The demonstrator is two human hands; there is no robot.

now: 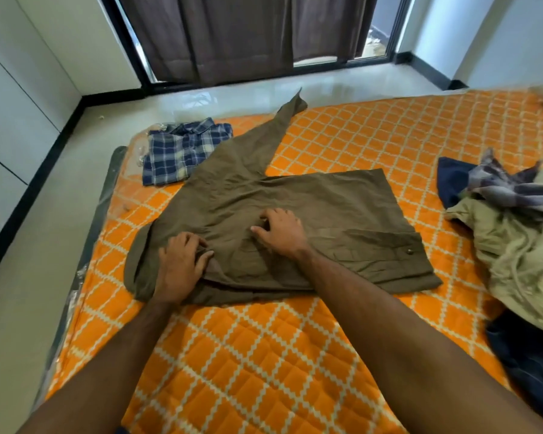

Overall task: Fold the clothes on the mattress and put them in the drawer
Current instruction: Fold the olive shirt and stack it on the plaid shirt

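An olive-brown shirt (320, 202) lies spread face down on the orange quilted mattress (264, 355), one sleeve stretched toward the far edge. My left hand (179, 264) pinches a fold of the shirt near its collar end. My right hand (281, 231) rests flat on the shirt's middle with its fingers bent, pressing the cloth. A folded blue plaid shirt (182, 151) sits at the mattress's far left corner, touching the olive shirt's edge.
A loose heap of unfolded clothes (514, 233), beige, navy and checked, lies at the right of the mattress. Pale floor (29, 277) runs along the left. Dark curtains (248, 36) cover a sliding door at the back. White cabinet fronts (10, 120) line the left wall.
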